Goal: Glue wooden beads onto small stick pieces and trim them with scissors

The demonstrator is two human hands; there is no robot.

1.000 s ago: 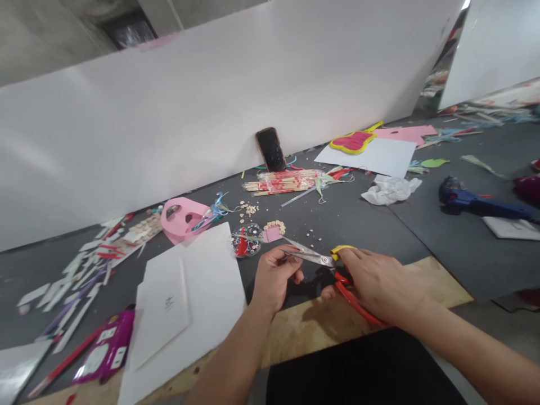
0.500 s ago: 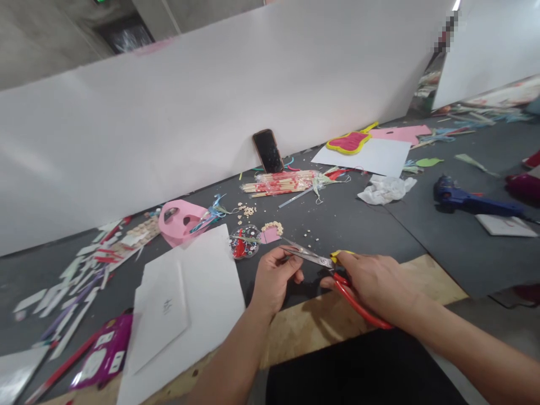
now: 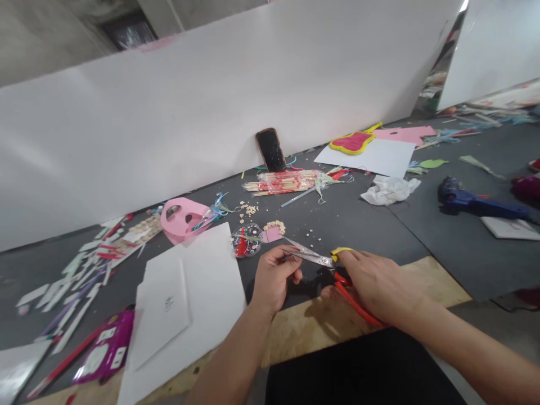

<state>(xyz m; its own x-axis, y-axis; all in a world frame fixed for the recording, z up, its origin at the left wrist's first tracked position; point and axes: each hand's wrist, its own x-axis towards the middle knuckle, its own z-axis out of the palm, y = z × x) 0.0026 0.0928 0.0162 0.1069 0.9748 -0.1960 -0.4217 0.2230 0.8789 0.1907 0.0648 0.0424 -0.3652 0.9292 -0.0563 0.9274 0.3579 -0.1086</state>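
Observation:
My right hand grips the red and yellow handles of a pair of scissors, whose steel blades point left towards my left hand. The fingers of my left hand are pinched together right at the blades; what they hold is too small to make out. Both hands hover over the dark grey mat, just beyond a plywood board. A small clear dish of red bits and a pink scrap ringed with beads lie just beyond my left hand.
White paper sheets lie left of my hands, with a pink shape behind. A phone leans on the white wall, by a stick bundle. A blue glue gun and crumpled paper lie right. Strips litter the left.
Hands and scissors have stayed almost where they were; only the camera swayed slightly.

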